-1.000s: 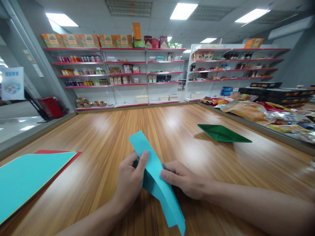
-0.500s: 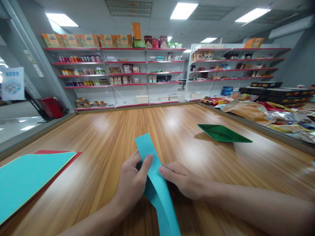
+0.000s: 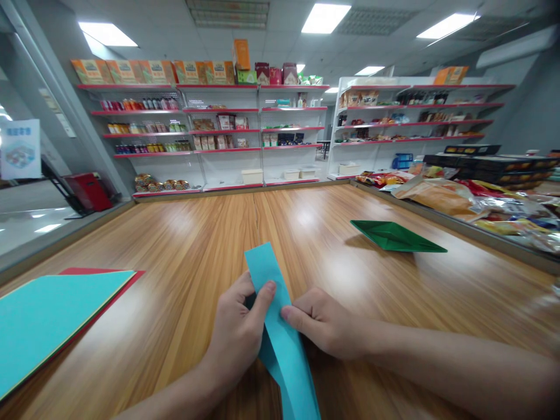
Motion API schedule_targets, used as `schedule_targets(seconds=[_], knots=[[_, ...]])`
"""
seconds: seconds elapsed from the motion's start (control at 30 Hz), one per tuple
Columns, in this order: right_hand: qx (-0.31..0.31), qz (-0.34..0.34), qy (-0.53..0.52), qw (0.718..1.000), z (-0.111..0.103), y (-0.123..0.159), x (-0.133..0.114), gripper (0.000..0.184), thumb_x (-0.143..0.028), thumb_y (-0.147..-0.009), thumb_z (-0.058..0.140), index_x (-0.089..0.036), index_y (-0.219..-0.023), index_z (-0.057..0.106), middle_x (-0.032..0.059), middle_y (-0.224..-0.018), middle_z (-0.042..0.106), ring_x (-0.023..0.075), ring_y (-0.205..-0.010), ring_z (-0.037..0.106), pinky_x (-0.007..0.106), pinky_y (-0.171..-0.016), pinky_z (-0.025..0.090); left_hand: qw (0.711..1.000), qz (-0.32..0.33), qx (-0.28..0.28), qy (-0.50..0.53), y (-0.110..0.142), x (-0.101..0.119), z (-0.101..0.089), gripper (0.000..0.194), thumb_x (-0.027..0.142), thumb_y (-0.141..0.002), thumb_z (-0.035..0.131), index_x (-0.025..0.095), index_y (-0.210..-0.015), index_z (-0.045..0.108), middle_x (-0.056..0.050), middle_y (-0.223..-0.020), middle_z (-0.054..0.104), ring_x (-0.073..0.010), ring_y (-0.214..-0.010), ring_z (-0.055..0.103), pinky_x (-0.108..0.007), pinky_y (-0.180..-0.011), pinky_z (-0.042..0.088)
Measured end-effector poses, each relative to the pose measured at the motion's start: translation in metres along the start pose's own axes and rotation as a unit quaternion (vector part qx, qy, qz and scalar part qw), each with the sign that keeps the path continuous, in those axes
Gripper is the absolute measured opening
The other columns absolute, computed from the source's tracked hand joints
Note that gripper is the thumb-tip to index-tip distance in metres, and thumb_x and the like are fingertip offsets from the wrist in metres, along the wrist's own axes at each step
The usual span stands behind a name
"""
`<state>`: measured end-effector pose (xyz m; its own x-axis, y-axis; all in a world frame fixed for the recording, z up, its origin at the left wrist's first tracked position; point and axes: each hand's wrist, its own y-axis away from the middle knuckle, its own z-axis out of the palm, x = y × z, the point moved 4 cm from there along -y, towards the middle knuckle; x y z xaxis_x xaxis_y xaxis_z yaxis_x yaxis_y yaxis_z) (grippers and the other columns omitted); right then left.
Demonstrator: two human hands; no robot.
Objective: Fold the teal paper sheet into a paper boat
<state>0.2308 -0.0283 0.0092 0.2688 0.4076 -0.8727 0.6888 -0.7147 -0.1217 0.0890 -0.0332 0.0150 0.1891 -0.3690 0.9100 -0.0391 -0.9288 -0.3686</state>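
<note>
A folded sheet of light blue paper point(image 3: 280, 332) is held up above the wooden table, its long strip running from the middle down past the bottom of the view. My left hand point(image 3: 242, 321) grips it from the left, thumb on the front face and fingers behind. On the other side, my right hand point(image 3: 326, 321) pinches the right edge, thumb in front; its fingertips are hidden behind the sheet. Lower down, the paper's layers stand apart on the left side.
A green folded paper boat point(image 3: 396, 238) rests on the wooden table point(image 3: 184, 245) to the right. Stacked coloured paper point(image 3: 56, 318), blue on top, lies at the left. Snack bags point(image 3: 441, 195) line the right edge. Stocked shelves point(image 3: 227, 129) stand beyond the table.
Both hands keep their hold on the blue paper. The paper's top end has shifted slightly right and down, and the gap between its lower layers looks narrower.
</note>
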Motion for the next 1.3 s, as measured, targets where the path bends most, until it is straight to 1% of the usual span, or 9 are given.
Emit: schedule_targets(seconds=[0.17,0.43,0.6,0.73,0.83,0.87,1.03,1.17,1.3], knots=[[-0.014,0.002,-0.028,1.000,0.0011,0.0000,0.0006,0.054,-0.050,-0.093,0.037,-0.018,-0.050,0.029,-0.0070,-0.047,0.026,0.0048,-0.043,0.023,0.021,-0.039,0.017,1.000,-0.007,0.009,0.015,0.0002,-0.0019,-0.0023,0.028,0.037,-0.087,0.057,0.017,-0.068,0.062,0.001,-0.063,0.057,-0.0135,-0.060,0.053,-0.021,-0.051,0.039],[-0.012,0.017,-0.042,0.999,0.0022,0.0009,0.0011,0.056,-0.051,-0.092,0.039,-0.018,-0.048,0.028,-0.0076,-0.046,0.024,0.0039,-0.041,0.021,0.020,-0.037,0.015,0.999,-0.026,0.026,0.032,-0.0010,0.0002,-0.0052,0.028,0.038,-0.085,0.060,0.016,-0.067,0.064,-0.002,-0.065,0.060,-0.0152,-0.062,0.054,-0.022,-0.052,0.039],[-0.032,0.031,-0.034,0.998,0.0040,0.0019,0.0012,0.055,-0.050,-0.093,0.036,-0.018,-0.048,0.034,-0.0054,-0.044,0.035,0.0043,-0.038,0.030,0.018,-0.035,0.021,0.999,-0.021,0.021,0.029,-0.0031,0.0018,-0.0040,0.028,0.038,-0.084,0.060,0.016,-0.068,0.065,-0.003,-0.068,0.063,-0.0156,-0.063,0.055,-0.023,-0.052,0.040],[-0.031,0.029,-0.038,0.998,0.0044,0.0015,0.0002,0.054,-0.051,-0.091,0.040,-0.018,-0.048,0.032,-0.0067,-0.044,0.031,0.0039,-0.039,0.028,0.018,-0.035,0.021,0.999,-0.033,0.029,0.031,-0.0034,0.0010,-0.0055,0.028,0.039,-0.084,0.061,0.016,-0.069,0.066,-0.002,-0.066,0.061,-0.0151,-0.062,0.054,-0.022,-0.051,0.039],[-0.044,0.058,-0.064,0.995,0.0062,0.0023,0.0030,0.055,-0.051,-0.092,0.037,-0.017,-0.049,0.039,-0.0037,-0.044,0.041,0.0055,-0.037,0.037,0.018,-0.034,0.027,0.998,-0.038,0.027,0.033,-0.0026,0.0004,-0.0063,0.029,0.040,-0.084,0.060,0.016,-0.070,0.067,-0.001,-0.062,0.059,-0.0147,-0.059,0.053,-0.022,-0.049,0.039],[-0.041,0.060,-0.066,0.995,0.0061,0.0026,0.0033,0.054,-0.051,-0.092,0.037,-0.017,-0.049,0.039,-0.0038,-0.044,0.041,0.0054,-0.037,0.037,0.018,-0.034,0.027,0.998,-0.040,0.026,0.033,-0.0024,0.0002,-0.0065,0.029,0.041,-0.084,0.060,0.016,-0.070,0.067,-0.001,-0.062,0.059,-0.0145,-0.058,0.052,-0.022,-0.048,0.038],[-0.027,0.032,-0.032,0.999,0.0041,0.0031,0.0008,0.054,-0.046,-0.092,0.042,-0.018,-0.048,0.028,-0.0079,-0.045,0.025,0.0033,-0.039,0.022,0.019,-0.036,0.016,0.997,-0.051,0.039,0.047,-0.0029,-0.0024,-0.0085,0.030,0.042,-0.082,0.062,0.015,-0.070,0.067,-0.002,-0.062,0.059,-0.0140,-0.055,0.051,-0.022,-0.046,0.038],[-0.040,0.040,-0.042,0.997,0.0057,0.0029,0.0014,0.053,-0.045,-0.092,0.041,-0.018,-0.048,0.030,-0.0075,-0.045,0.026,0.0035,-0.040,0.023,0.019,-0.037,0.017,0.997,-0.056,0.038,0.046,-0.0045,-0.0042,-0.0087,0.031,0.042,-0.082,0.062,0.015,-0.068,0.066,-0.002,-0.061,0.059,-0.0142,-0.055,0.051,-0.023,-0.048,0.040],[-0.028,0.040,-0.036,0.998,0.0053,0.0025,0.0010,0.055,-0.048,-0.092,0.040,-0.018,-0.047,0.028,-0.0079,-0.045,0.022,0.0034,-0.040,0.019,0.020,-0.037,0.015,0.996,-0.062,0.042,0.054,-0.0056,-0.0053,-0.0089,0.031,0.042,-0.081,0.062,0.015,-0.067,0.066,-0.001,-0.058,0.056,-0.0129,-0.051,0.047,-0.022,-0.044,0.037]])
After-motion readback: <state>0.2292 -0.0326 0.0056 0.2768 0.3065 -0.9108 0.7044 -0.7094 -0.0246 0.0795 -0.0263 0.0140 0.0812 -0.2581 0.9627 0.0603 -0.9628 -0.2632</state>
